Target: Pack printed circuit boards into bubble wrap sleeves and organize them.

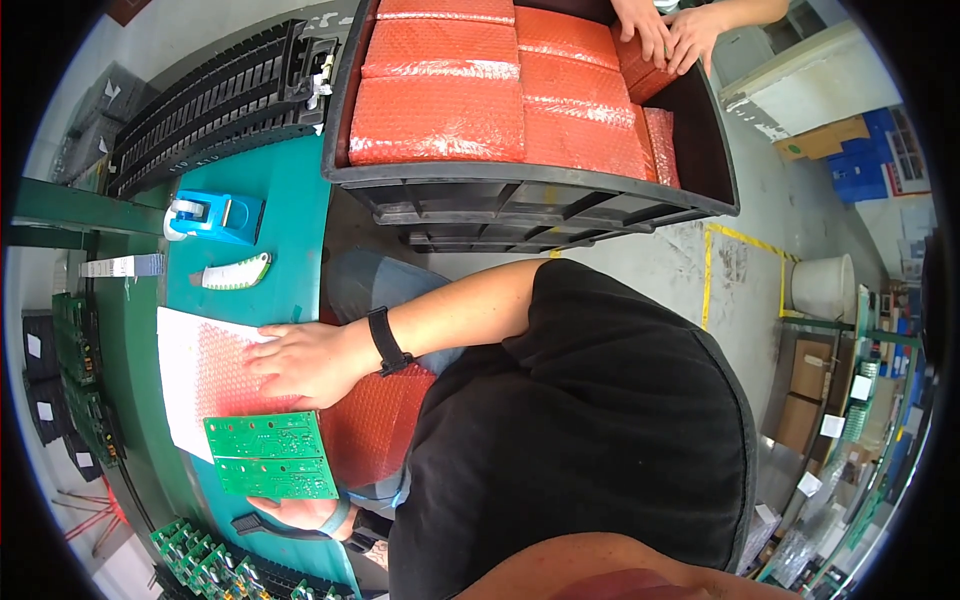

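Observation:
My left hand [298, 513] grips the lower edge of a green circuit board [268, 456], a panel with a seam across its middle. The board is tilted above the bench, and part of that hand is hidden beneath it. Fingers spread, my right hand [310, 362] lies flat on red bubble wrap [228, 362], just above the board. Under the wrap is a white sheet [177, 345]. More red bubble wrap [375, 425] hangs past the bench edge toward my lap.
On the teal bench [290, 200] are a utility knife [235, 273] and a blue tape dispenser [228, 218]. A black slotted rack [215, 110] stands behind. Another person's hands [672, 38] touch a red bubble-wrapped pack in a black crate [520, 178]. Populated boards [205, 560] stand lower left.

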The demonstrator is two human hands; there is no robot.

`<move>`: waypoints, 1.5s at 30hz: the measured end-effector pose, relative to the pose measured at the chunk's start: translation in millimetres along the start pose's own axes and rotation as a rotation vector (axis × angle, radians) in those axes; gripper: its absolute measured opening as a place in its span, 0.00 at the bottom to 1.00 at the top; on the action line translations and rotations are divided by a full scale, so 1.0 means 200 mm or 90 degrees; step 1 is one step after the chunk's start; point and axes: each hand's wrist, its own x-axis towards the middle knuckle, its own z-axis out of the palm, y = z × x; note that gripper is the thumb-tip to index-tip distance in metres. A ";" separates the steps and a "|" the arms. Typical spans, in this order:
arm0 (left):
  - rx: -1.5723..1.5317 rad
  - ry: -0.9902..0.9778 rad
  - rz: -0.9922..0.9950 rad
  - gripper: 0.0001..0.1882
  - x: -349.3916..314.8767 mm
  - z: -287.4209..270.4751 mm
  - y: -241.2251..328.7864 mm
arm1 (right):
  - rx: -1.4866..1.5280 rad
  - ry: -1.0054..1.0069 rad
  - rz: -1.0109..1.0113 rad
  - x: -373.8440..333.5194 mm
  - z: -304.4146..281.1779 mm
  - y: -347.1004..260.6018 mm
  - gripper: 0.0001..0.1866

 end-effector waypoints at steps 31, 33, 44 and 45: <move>-0.009 -0.045 -0.001 0.30 -0.01 -0.05 0.02 | -0.004 -0.011 0.004 0.00 0.00 0.00 0.20; -0.001 -0.034 0.005 0.30 -0.01 -0.04 0.02 | -0.002 -0.003 0.006 0.00 0.01 0.00 0.20; -0.007 -0.032 0.000 0.30 -0.02 -0.02 0.00 | -0.004 -0.013 0.007 0.00 0.01 0.00 0.20; 0.001 -0.017 0.006 0.30 -0.02 -0.01 0.00 | -0.005 -0.015 0.007 0.00 0.01 0.00 0.20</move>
